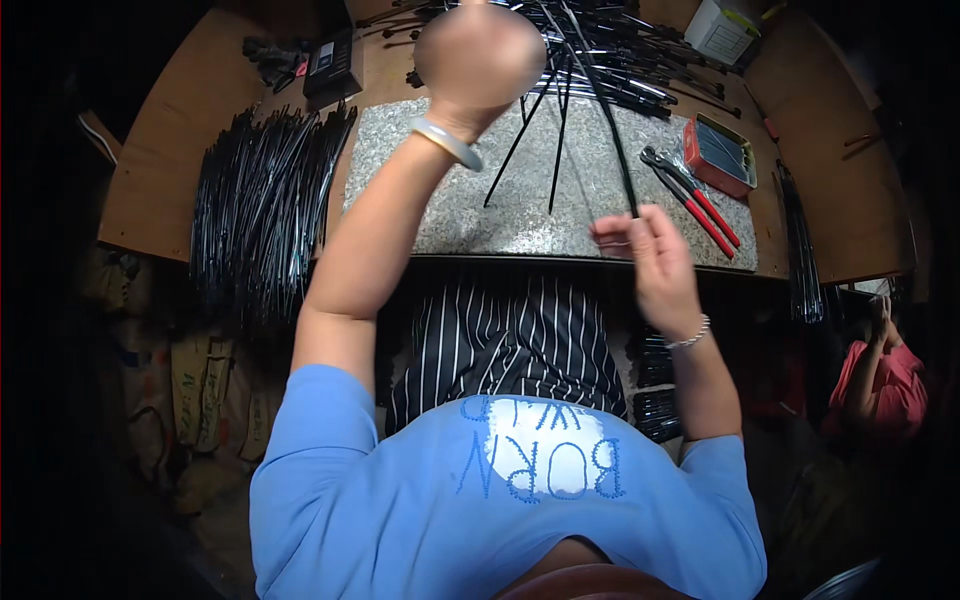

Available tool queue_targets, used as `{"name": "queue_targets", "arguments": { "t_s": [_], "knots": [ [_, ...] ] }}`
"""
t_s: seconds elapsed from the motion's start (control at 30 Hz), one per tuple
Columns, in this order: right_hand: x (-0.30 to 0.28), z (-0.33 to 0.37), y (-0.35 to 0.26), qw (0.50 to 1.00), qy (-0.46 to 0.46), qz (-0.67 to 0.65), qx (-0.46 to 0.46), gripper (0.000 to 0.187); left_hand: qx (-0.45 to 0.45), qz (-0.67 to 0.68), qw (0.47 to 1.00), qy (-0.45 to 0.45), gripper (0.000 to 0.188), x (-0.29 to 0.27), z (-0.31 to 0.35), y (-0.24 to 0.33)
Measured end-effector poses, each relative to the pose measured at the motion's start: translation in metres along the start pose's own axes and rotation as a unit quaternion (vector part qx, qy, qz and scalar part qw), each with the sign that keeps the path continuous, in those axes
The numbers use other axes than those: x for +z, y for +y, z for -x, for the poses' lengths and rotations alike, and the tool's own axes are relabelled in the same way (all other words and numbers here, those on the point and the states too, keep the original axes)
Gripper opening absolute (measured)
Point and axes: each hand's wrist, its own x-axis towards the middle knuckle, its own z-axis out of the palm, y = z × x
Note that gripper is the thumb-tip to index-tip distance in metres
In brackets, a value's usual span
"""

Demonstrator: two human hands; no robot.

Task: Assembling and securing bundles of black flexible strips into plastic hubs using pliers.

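My right hand (662, 265) pinches the near end of a long thin black rod (612, 125) between thumb and fingers. The rod slants up and away toward the far pile. My left hand (480, 58) is stretched out over the far side of the speckled stone slab (400, 160). It is blurred, so its fingers and anything in them cannot be made out. Beside it, several thin black rods (557, 145) slant down over the slab, their near ends free. Red-handled pincers (703, 207) lie on the slab to the right of the held rod.
A red box (738, 182) of thin grey pieces stands at the slab's right. Bundled black rods (265, 200) overhang the table's left edge, with more (800, 250) at right. A loose pile (640, 85), black box (333, 68) and white container (722, 35) lie farther back. Another person (880, 385) sits at right.
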Motion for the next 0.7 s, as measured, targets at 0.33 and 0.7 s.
{"name": "queue_targets", "arguments": {
  "t_s": [0.33, 0.7],
  "knots": [
    [-0.004, 0.015, -0.016, 0.975, -0.134, -0.167, 0.066, 0.031, 0.23, 0.079, 0.945, 0.219, 0.049, 0.012, 0.029, -0.021],
    [-0.031, 0.023, -0.002, 0.969, -0.185, -0.089, 0.139, 0.028, 0.05, 0.404, 0.914, 0.0, 0.049, -0.014, -0.012, -0.025]
  ]
}}
